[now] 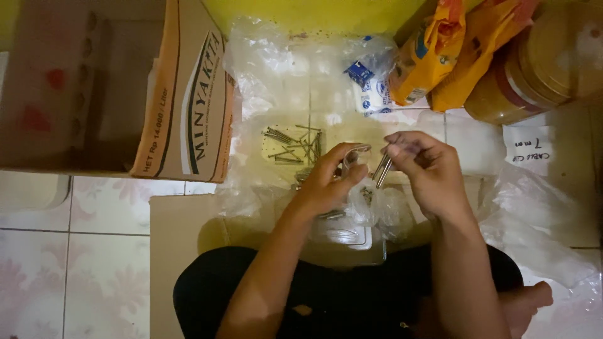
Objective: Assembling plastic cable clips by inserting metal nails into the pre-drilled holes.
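Note:
My left hand (328,182) holds the mouth of a small clear plastic bag (367,204) that hangs below my fingers. My right hand (427,171) pinches a few long metal nails (382,169) just above the bag's mouth, their points aimed down into it. Several more loose nails (294,145) lie scattered on a sheet of clear plastic (264,94) on the floor, just beyond my hands. A clear rectangular container (348,242) sits under my hands, close to my lap.
A large cardboard box (125,88) lies open at the left. Orange packets (440,53) and a brown jar (540,63) stand at the upper right. A handwritten paper note (529,149) lies on the tiled floor (107,251); more crumpled plastic (540,232) spreads right.

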